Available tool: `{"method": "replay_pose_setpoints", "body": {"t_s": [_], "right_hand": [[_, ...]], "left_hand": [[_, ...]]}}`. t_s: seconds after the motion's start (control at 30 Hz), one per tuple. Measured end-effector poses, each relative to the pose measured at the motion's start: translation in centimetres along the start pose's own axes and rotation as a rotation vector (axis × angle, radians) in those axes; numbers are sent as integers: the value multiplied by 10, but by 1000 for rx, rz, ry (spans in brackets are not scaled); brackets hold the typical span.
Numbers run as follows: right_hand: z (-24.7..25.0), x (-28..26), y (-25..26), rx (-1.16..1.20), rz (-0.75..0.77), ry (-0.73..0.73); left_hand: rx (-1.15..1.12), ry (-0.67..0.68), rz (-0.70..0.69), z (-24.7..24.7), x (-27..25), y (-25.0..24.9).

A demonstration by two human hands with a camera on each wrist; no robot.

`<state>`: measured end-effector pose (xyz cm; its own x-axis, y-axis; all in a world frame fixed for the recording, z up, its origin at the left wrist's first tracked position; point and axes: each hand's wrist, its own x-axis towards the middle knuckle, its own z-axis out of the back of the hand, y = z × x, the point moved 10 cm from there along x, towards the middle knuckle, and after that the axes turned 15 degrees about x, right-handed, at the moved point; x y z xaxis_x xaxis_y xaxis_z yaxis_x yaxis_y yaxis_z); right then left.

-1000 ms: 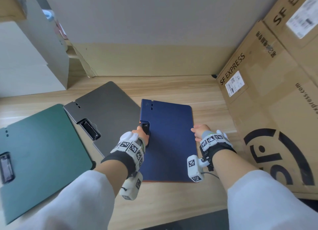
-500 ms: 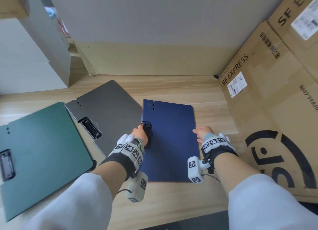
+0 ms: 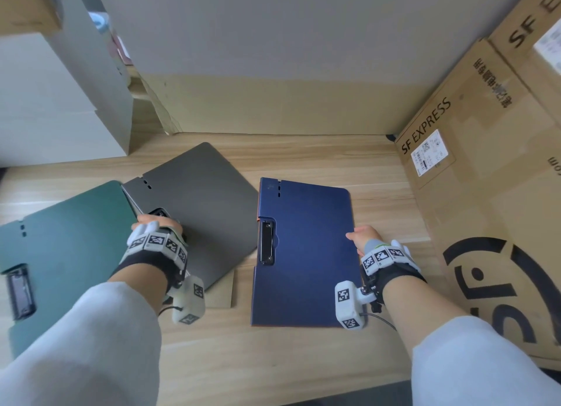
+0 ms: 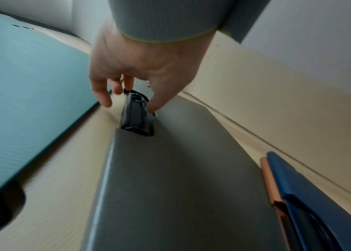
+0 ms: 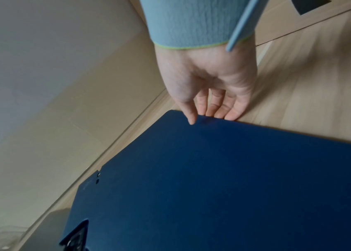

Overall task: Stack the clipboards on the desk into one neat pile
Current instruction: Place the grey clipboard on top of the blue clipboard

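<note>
Three clipboards lie on the wooden desk [image 3: 303, 360]: green [image 3: 66, 253] at the left, grey [image 3: 209, 211] in the middle, blue [image 3: 306, 253] at the right. The blue one rests on an orange board whose edge [image 4: 271, 186] shows beneath it. My left hand [image 3: 158, 223] hovers over the grey clipboard's black clip [image 4: 135, 118]. Its fingers [image 4: 105, 100] are spread on either side of the clip, and the thumb touches the board beside it. My right hand [image 3: 356, 237] pinches the blue clipboard's [image 5: 213, 178] right edge, thumb [image 5: 191, 120] on top.
Large SF Express cartons [image 3: 485, 193] wall off the desk's right side, close to my right hand. A white box [image 3: 60, 102] stands at the back left, and a cardboard panel [image 3: 273, 105] lines the back. A tan sheet [image 3: 224, 287] peeks out under the grey clipboard's near corner.
My left hand has let go of the blue clipboard's clip and moved left to the grey clipboard's clip. The right hand stays on the blue clipboard's edge.
</note>
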<state>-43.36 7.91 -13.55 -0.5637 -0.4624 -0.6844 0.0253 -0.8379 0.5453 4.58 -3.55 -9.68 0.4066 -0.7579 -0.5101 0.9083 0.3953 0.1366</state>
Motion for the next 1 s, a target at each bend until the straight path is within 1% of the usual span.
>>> {"method": "replay_pose_setpoints", "body": {"t_s": [0.03,0.07,0.17,0.23,0.3,0.4,0.43,0.5,0.57,0.63,0.7,0.8,0.87,0.93,1.0], "right_hand": [[1,1,0,1,0,-10],[1,1,1,-4,2,-17],[0,2,3,-47,14,-19],[-2,2,3,-62,22,-19],[-3,3,3,-87,16,-29],[-2,2,2,-96,2,-44],[-1,0,3,-99,-2,-57],[0,-2,4,-101,-9,-74],[-1,-2,4,-104,-19,-79],[-1,-2,4,-113,-21,-76],[-1,-3,7,-124,-17,-73],[-6,-3,9,-154,-14,-56],[-10,-1,10,-175,-14,-55],[-13,-3,13,-180,-15,-73],[-21,-7,17,-175,-20,-67]], "left_hand": [[64,30,-47,-1,-4,-1],[103,57,-59,-1,-9,-1],[215,67,-108,-1,-14,-4],[150,44,-144,-2,-11,-9],[114,25,-147,7,-10,-10],[47,-18,-84,31,-9,-13],[59,-17,-84,35,-6,-17],[-40,6,-64,40,-4,-17],[-389,-43,34,48,6,2],[-483,-103,93,57,20,21],[-474,-100,107,64,34,35],[-444,-98,70,72,46,48],[-416,-85,8,74,47,46],[-412,-63,-73,71,39,31],[-401,-50,-155,66,24,7]]}}
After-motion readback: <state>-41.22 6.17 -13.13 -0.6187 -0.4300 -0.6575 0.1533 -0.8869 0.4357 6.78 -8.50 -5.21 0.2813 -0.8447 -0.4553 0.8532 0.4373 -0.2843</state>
